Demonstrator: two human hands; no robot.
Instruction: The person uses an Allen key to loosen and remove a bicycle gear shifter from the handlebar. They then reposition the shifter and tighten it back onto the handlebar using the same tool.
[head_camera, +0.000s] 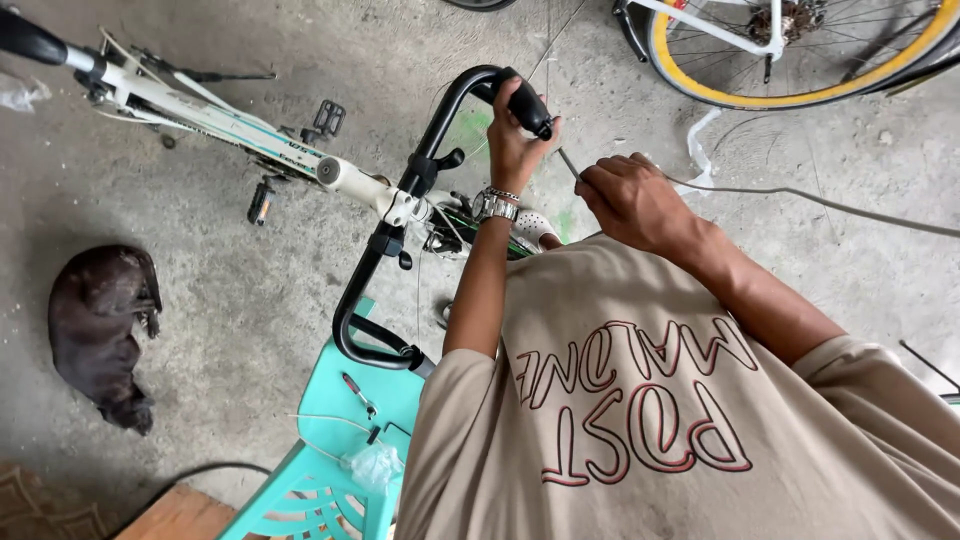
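While left hand (515, 140) clamps the handlebar (440, 130) end, right hand (630, 200) pinches a cable (800, 195) above open floor (250, 280).

second bicycle wheel (800, 60) cut off at top, cable (850, 208) perhaps running off right edge

The left hand (515, 140) closes on the black rubber handlebar grip (528, 105) of the white-framed bicycle (225, 125); just right, the right hand (630, 200) pinches a thin grey cable (810, 198). Below the handlebar stands a turquoise plastic chair (330, 470); far left, a dark dog (100, 330) lies on the concrete floor (250, 290).
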